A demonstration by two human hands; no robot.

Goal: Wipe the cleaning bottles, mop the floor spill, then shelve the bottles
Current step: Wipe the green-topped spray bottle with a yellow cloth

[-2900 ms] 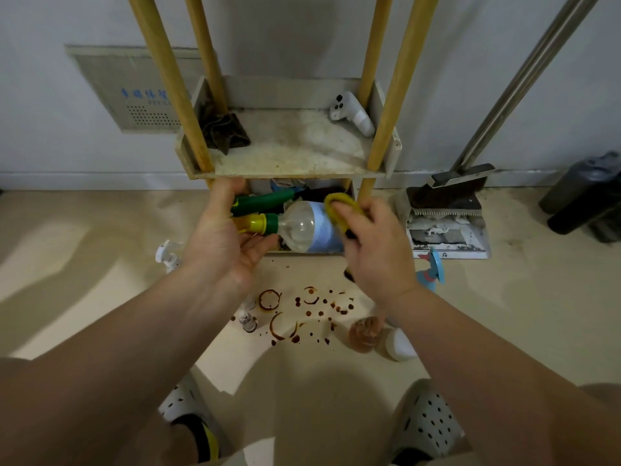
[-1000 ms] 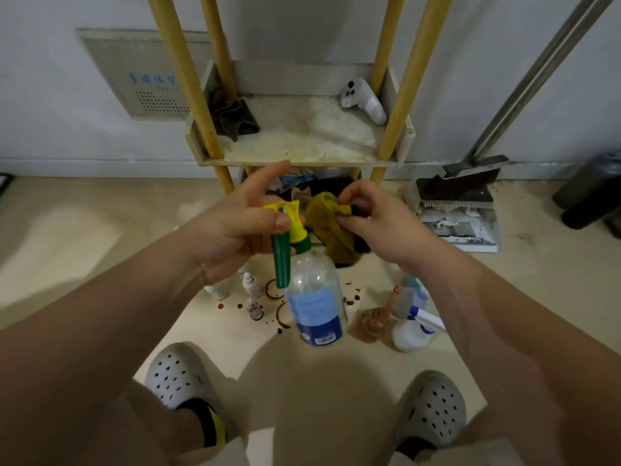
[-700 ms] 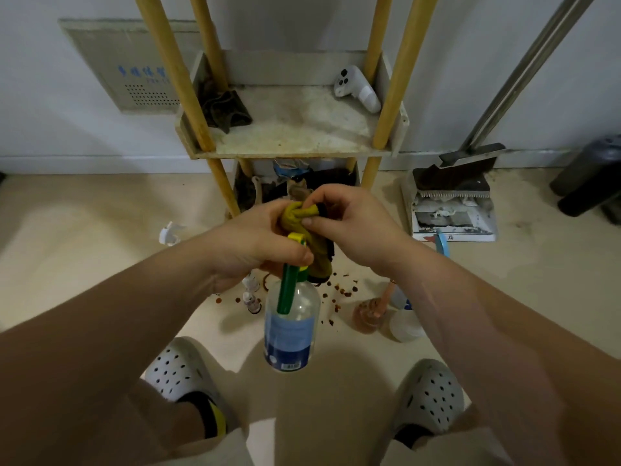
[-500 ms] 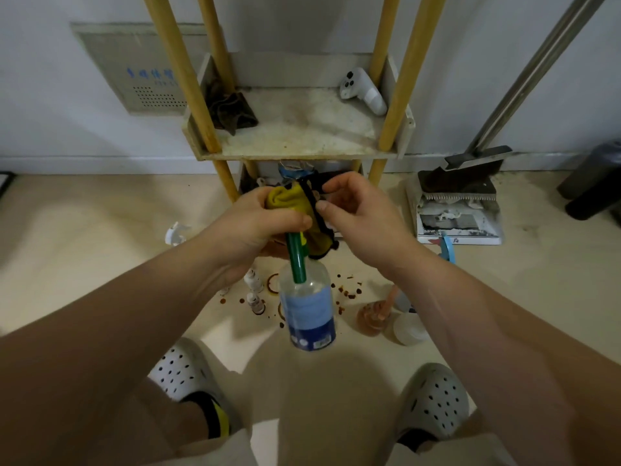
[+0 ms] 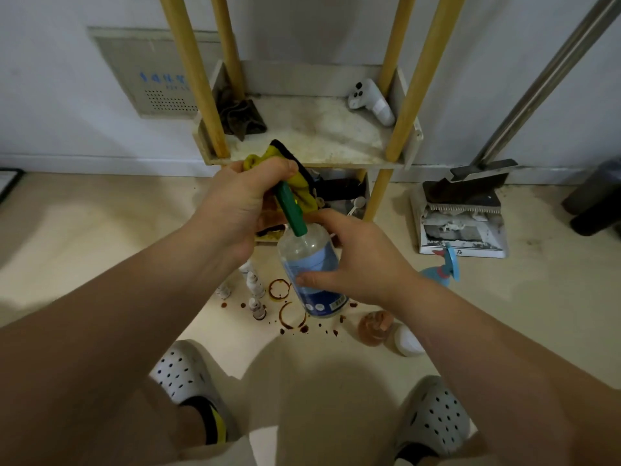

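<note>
Now right hand [image 5: 363, 260] shifted from cloth [image 5: 304, 192], grips bottle [image 5: 304, 252]; left hand [image 5: 242, 200] clamps cloth.

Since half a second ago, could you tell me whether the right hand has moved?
Yes. The right hand has dropped from the shelf edge toward the floor spill, leaving the cloth in the left hand, and now grips the spray bottle.

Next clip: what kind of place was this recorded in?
Likely a household cleaning or storage corner: a worn wooden shelf rack against the wall, a broom and dustpan set beside it, and a blue spray bottle on the floor near a brown spill.
</note>
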